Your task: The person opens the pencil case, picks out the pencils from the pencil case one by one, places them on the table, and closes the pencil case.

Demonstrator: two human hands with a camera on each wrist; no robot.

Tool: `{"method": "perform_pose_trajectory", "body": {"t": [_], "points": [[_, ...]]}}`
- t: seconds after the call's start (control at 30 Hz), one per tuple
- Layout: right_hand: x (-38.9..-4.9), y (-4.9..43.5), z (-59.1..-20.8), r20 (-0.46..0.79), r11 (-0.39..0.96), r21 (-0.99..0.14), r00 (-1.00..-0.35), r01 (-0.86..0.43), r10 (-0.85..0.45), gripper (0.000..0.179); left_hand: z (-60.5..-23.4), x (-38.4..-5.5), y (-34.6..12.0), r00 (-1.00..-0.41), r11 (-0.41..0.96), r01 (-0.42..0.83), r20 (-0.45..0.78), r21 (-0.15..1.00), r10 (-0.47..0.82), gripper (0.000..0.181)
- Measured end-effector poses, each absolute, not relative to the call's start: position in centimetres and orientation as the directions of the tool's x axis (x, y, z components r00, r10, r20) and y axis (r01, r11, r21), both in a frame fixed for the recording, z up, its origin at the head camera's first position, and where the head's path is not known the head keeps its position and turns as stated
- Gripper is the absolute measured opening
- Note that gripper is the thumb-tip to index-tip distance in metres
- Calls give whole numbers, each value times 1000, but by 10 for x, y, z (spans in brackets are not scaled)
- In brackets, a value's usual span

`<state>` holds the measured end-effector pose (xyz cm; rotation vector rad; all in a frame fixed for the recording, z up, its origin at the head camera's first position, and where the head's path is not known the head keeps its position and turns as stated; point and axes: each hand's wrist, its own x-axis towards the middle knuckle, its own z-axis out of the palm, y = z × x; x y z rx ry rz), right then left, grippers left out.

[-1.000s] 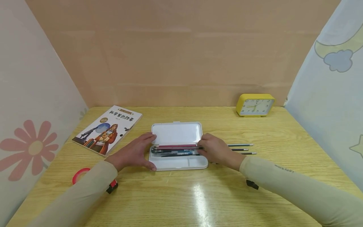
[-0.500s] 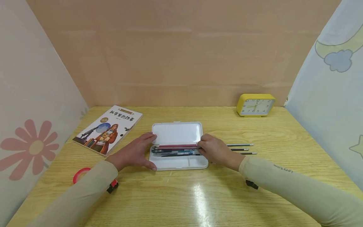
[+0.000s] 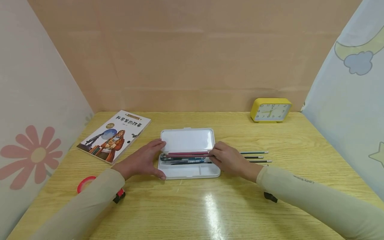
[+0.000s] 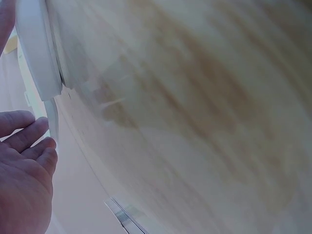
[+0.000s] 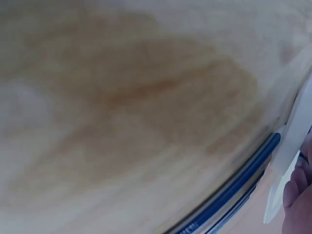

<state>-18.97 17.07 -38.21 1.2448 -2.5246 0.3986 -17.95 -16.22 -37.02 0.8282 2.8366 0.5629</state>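
A white pencil case (image 3: 179, 173) lies unfolded on the table, its lid (image 3: 187, 140) laid back on the far side. Reddish pencils (image 3: 186, 154) and several pens (image 3: 192, 161) lie lengthwise in its tray. My left hand (image 3: 143, 162) rests against the left end, fingers at the lid's edge and thumb at the tray's near corner. At the right end my right hand (image 3: 229, 159) pinches a reddish pencil over the tray; the fingers hide its right end. Several dark pencils (image 3: 255, 157) with eraser ends stick out from behind that hand; in the right wrist view, a blue pencil (image 5: 234, 187) shows beside the case.
A book (image 3: 115, 138) with an illustrated cover lies at the back left. The yellow alarm clock (image 3: 271, 110) stands at the back right. Near my left forearm lies a red tape roll (image 3: 85, 181), partly covered by the sleeve. Walls stand behind and on both sides.
My right hand has shifted slightly right at the case's end, and the dark pencil end by its fingers no longer shows. Another pencil end appears beside the right wrist. The left hand stays put.
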Motion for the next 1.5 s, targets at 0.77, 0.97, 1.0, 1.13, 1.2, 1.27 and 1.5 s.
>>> {"method": "perform_pose_trajectory", "body": {"t": [0.77, 0.97, 1.0, 1.13, 1.2, 1.27, 1.5], "points": [[-159, 217, -392, 567, 462, -203, -488, -864, -664, 20, -372, -181, -161, -829, 775, 513, -23, 370, 559, 123], [-150, 237, -388, 577, 449, -210, -481, -868, -660, 20, -375, -181, -162, -835, 784, 502, -34, 366, 550, 122], [-149, 241, -387, 582, 449, -203, -476, -870, -660, 15, -374, -181, -162, -835, 785, 500, -36, 366, 548, 122], [-145, 255, -387, 601, 454, -177, -461, -873, -653, 16, -372, -180, -162, -836, 785, 497, -39, 371, 547, 122], [-142, 262, -386, 608, 464, -174, -465, -869, -643, 26, -371, -180, -162, -839, 787, 493, -38, 370, 543, 121], [-140, 267, -386, 617, 465, -178, -466, -867, -634, 30, -370, -180, -163, -840, 787, 494, -33, 369, 542, 121], [-132, 285, -386, 606, 529, -172, -513, -831, -608, 38, -371, -181, -163, -838, 784, 498, -26, 369, 545, 121]]}}
